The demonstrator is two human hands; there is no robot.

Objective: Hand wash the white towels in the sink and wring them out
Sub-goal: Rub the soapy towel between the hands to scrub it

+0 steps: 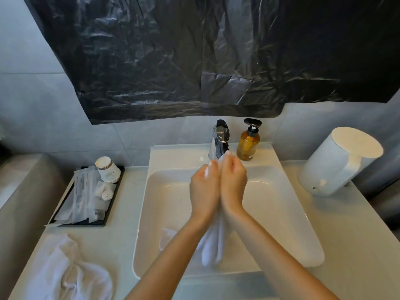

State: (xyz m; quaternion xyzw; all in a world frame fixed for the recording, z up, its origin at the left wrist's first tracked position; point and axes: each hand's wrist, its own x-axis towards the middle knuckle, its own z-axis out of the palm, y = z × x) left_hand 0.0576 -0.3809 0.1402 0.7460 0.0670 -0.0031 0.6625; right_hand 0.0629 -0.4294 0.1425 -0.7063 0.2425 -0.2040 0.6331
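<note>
Two hands are held up close together over the white sink [281,213]. The left hand [204,187] and the right hand [233,180] touch side by side. Both have their fingers curled tight around one white towel [213,245]. The top of the towel peeks out just above the fingers, near the tap [220,137]. The rest of it hangs down between the two wrists, in long wet folds, into the sink. Its bottom end is low in the sink, near the front edge. A bit more white cloth [165,237] lies in the sink, to the left of the arms. I cannot tell if it is part of the same towel.

A second white towel [65,273] lies in a crumpled heap on the counter [346,234], left of the sink and well apart from the hands. A brown soap bottle [248,144] stands just beside the tap.
</note>
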